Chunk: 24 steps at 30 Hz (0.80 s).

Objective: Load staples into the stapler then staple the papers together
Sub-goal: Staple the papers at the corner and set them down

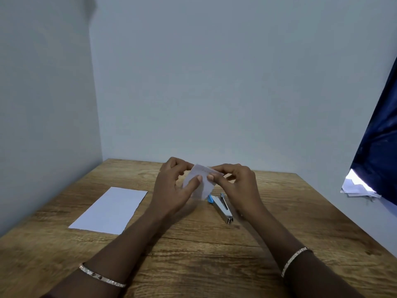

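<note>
Stapler lies at five o'clock, seemingly unloaded, while my left hand and right hand pinch a white packet; papers look unstapled.

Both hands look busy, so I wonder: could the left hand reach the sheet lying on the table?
Probably yes: only bare table lies between the left hand and the sheet. It pinches a small white slip, though, which it would have to let go first.

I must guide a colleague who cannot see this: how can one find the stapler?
On the wooden table, the right hand and left hand pinch a small white paper. Just beneath them lies the stapler: small, silver with a blue end, unlike the flat white sheet to its left.
</note>
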Each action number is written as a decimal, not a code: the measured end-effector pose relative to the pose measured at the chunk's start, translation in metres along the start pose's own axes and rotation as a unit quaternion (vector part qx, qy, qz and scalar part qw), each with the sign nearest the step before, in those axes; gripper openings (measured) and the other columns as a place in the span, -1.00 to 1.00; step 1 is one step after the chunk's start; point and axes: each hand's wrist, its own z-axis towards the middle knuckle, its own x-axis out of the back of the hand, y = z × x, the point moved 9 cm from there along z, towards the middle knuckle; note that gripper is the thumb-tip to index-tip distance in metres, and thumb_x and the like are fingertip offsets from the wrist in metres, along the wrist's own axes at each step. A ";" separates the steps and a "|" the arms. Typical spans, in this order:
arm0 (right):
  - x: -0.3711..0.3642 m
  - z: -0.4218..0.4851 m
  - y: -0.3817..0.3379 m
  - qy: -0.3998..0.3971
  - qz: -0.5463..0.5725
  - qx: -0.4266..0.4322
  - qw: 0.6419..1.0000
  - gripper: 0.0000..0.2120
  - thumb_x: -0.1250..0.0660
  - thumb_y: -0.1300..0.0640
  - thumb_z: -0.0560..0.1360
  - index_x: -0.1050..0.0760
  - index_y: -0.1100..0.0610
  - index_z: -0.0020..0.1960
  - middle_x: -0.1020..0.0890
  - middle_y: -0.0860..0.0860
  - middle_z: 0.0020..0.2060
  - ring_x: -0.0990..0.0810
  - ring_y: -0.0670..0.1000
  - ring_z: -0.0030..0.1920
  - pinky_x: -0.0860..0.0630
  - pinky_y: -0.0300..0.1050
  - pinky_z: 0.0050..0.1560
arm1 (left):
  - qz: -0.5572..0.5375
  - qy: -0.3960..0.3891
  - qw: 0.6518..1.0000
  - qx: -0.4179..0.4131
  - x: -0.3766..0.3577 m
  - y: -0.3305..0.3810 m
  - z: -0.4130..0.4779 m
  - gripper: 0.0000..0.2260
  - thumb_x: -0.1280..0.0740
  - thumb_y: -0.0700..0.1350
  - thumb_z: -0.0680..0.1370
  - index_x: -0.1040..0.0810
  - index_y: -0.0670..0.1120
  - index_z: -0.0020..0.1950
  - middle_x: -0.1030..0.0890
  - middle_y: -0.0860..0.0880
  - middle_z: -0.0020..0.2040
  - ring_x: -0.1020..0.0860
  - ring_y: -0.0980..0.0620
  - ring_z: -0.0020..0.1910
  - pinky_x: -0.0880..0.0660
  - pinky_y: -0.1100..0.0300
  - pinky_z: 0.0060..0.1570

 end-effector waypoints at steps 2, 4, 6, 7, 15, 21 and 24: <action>-0.002 0.000 0.003 -0.017 0.059 -0.027 0.998 -0.85 -0.53 0.16 0.44 -0.74 0.03 0.01 -0.76 -0.11 -0.14 -0.67 -0.06 -0.06 -0.57 -0.11 -0.11 | -0.010 0.017 1.000 0.003 0.000 -0.001 0.000 -0.78 -0.36 0.07 0.55 -0.67 -0.05 0.02 -0.59 0.05 -0.01 -0.55 0.06 0.00 -0.48 0.17 -0.13; -0.003 0.000 0.007 -0.024 0.132 -0.060 0.989 -0.82 -0.57 0.18 0.40 -0.71 0.04 -0.01 -0.77 -0.03 -0.19 -0.72 0.04 -0.08 -0.62 0.04 -0.09 | -0.054 0.025 0.997 0.040 0.000 -0.008 0.001 -0.82 -0.37 0.03 0.60 -0.67 -0.06 0.01 -0.64 0.04 -0.03 -0.59 0.03 -0.03 -0.49 0.15 -0.14; -0.006 -0.001 0.012 -0.037 0.184 -0.086 0.979 -0.83 -0.58 0.16 0.41 -0.69 0.03 -0.03 -0.77 0.03 -0.21 -0.74 0.08 -0.07 -0.63 0.08 -0.04 | -0.127 0.006 0.987 0.101 -0.005 -0.018 -0.002 -0.82 -0.35 0.03 0.62 -0.68 -0.04 0.01 -0.68 0.03 -0.08 -0.61 -0.01 -0.07 -0.48 0.16 -0.14; -0.008 -0.001 0.014 -0.044 0.204 -0.096 0.973 -0.85 -0.57 0.16 0.42 -0.69 0.02 -0.02 -0.77 0.05 -0.21 -0.75 0.06 -0.06 -0.63 0.06 -0.03 | -0.166 -0.006 0.978 0.130 -0.009 -0.022 -0.005 -0.80 -0.35 0.05 0.62 -0.69 -0.03 0.00 -0.69 0.02 -0.10 -0.61 -0.03 -0.08 -0.47 0.17 -0.16; -0.016 -0.004 0.024 -0.069 0.254 -0.125 0.957 -0.86 -0.40 0.23 0.56 -0.68 0.07 0.06 -0.78 0.12 -0.14 -0.74 0.01 -0.07 -0.62 -0.12 -0.08 | -0.253 -0.041 0.941 0.223 -0.022 -0.033 -0.011 -0.68 -0.27 0.07 0.66 -0.71 -0.11 0.01 -0.71 -0.15 -0.02 -0.64 -0.23 0.01 -0.51 0.06 -0.12; -0.019 -0.006 0.025 -0.079 0.251 -0.123 0.957 -0.86 -0.40 0.23 0.56 -0.67 0.09 0.08 -0.74 0.25 -0.17 -0.75 0.10 -0.05 -0.63 0.09 0.04 | -0.274 -0.040 0.939 0.205 -0.025 -0.039 -0.009 -0.63 -0.41 0.08 0.57 -0.61 -0.26 0.00 -0.65 -0.30 -0.04 -0.63 -0.12 -0.14 -0.50 0.05 -0.17; -0.021 -0.006 0.026 -0.080 0.246 -0.129 0.957 -0.84 -0.36 0.24 0.58 -0.66 0.08 0.09 -0.76 0.17 -0.17 -0.74 0.06 -0.08 -0.62 0.05 -0.02 | -0.264 -0.052 0.941 0.206 -0.029 -0.042 -0.010 -0.65 -0.38 0.08 0.59 -0.62 -0.24 -0.01 -0.68 -0.22 -0.10 -0.65 0.02 -0.22 -0.53 0.13 -0.28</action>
